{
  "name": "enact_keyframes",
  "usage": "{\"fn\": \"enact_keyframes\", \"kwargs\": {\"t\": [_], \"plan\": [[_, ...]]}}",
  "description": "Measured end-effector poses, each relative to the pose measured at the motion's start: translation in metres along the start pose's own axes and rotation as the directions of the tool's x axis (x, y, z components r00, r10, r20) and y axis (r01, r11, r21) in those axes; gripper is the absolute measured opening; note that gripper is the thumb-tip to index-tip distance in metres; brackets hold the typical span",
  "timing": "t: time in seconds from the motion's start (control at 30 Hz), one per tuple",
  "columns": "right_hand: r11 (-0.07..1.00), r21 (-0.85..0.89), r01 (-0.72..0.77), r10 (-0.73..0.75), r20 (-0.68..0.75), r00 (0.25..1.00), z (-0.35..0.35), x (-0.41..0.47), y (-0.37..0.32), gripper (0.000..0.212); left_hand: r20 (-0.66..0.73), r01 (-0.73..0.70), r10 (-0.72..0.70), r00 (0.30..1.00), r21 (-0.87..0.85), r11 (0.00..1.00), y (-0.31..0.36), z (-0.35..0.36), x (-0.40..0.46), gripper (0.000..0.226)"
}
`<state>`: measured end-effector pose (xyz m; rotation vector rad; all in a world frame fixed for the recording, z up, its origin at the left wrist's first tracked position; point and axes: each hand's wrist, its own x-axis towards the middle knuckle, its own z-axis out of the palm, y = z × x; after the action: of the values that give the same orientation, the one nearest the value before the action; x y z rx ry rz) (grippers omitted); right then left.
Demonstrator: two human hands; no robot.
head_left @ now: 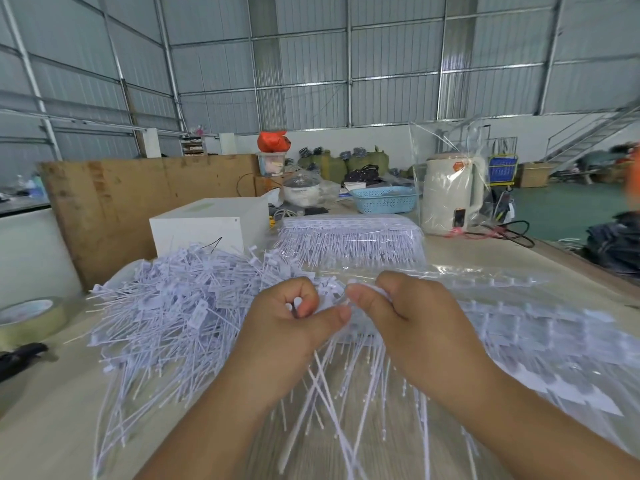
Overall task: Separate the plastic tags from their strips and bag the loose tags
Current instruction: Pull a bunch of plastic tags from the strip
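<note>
A big heap of loose white plastic tags (180,306) lies on the table to the left of my hands. My left hand (287,327) and my right hand (408,317) are close together at the centre, both with curled fingers pinching a strip of white tags (346,368) whose long tails hang down toward me. More tag strips (540,344) lie flat under clear plastic to the right. A wrapped bundle of tag strips (353,237) sits further back.
A white box (204,225) stands behind the heap, with a plywood board (138,199) behind it. A tape roll (29,318) and a black tool (19,358) lie at the left. A blue basket (384,199) and a bagged white kettle (452,195) stand at the back.
</note>
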<state>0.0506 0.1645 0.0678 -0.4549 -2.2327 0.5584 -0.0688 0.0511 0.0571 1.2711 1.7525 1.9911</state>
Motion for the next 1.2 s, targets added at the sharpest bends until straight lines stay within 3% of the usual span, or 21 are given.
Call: {"fn": "enact_keyframes", "kwargs": {"t": [0.07,0.13,0.27,0.47,0.67,0.73,0.87,1.0,1.1,1.2], "plan": [[0.996,0.085,0.013,-0.013,-0.009,1.000,0.000,0.001,0.003,0.054,0.002,0.033,-0.033,0.999,-0.036,0.999,-0.001,-0.002,0.001,0.047],[0.981,0.183,0.070,-0.082,0.063,0.995,0.000,-0.001,0.007,0.053,0.107,0.080,-0.069,0.992,-0.100,0.992,0.000,-0.004,0.000,0.039],[0.937,0.334,0.105,-0.164,0.154,0.974,-0.001,-0.004,0.012,0.035,0.241,0.120,-0.079,0.967,-0.162,0.979,0.000,-0.004,-0.002,0.028],[0.931,0.355,0.087,-0.186,0.254,0.949,-0.004,-0.002,0.014,0.014,0.340,0.177,-0.107,0.934,-0.180,0.968,0.005,-0.006,-0.005,0.004],[0.953,0.269,0.137,-0.218,0.300,0.929,-0.006,-0.002,0.015,0.012,0.542,0.215,-0.139,0.829,-0.079,0.973,0.008,-0.015,-0.004,0.016],[0.967,0.204,0.152,-0.213,0.320,0.923,-0.005,-0.002,0.015,0.015,0.528,0.198,-0.150,0.836,-0.036,0.979,0.006,-0.014,-0.002,0.017],[0.993,0.081,0.086,-0.112,0.397,0.911,-0.009,0.001,0.020,0.041,0.436,0.135,-0.151,0.887,0.069,0.989,0.004,-0.021,0.002,0.009],[0.989,0.132,-0.069,-0.004,0.483,0.876,-0.016,0.007,0.026,0.026,0.306,0.134,-0.163,0.938,0.114,0.984,0.002,-0.028,0.005,0.016],[0.972,0.225,-0.074,-0.020,0.391,0.920,-0.013,0.007,0.024,0.020,0.267,0.065,-0.086,0.960,0.088,0.994,0.001,-0.021,0.003,0.028],[0.953,0.302,-0.027,-0.047,0.236,0.971,-0.005,0.004,0.018,0.017,0.095,-0.015,0.010,0.995,0.042,0.999,0.000,-0.011,0.002,0.046]]}}
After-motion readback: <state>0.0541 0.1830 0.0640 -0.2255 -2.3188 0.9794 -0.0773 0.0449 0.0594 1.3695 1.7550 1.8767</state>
